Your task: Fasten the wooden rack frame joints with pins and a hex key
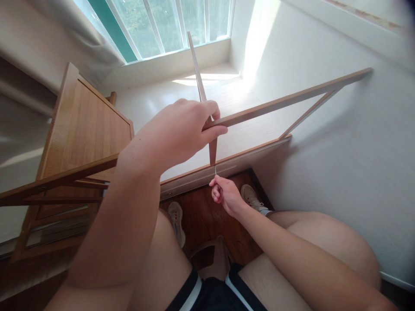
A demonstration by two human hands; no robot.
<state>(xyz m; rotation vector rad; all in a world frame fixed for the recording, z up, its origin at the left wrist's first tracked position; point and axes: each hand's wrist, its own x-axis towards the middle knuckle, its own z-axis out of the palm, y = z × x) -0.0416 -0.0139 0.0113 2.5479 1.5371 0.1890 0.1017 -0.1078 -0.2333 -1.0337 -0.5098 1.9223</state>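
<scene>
My left hand (181,131) is closed round the top rail of a thin wooden frame (292,98), which runs from lower left to upper right. A slim wooden upright (198,77) of the frame crosses under that hand and ends just below it. My right hand (224,194) is pinched on a thin metal tool (215,170), whose tip points up at the lower end of the upright. I sit with my knees apart and my shoes (177,220) on dark wooden flooring.
A wooden cabinet (87,129) stands at the left. A white raised platform (181,99) lies ahead under a window (168,23). A white wall (340,151) closes the right side. A curtain (48,39) hangs at the upper left.
</scene>
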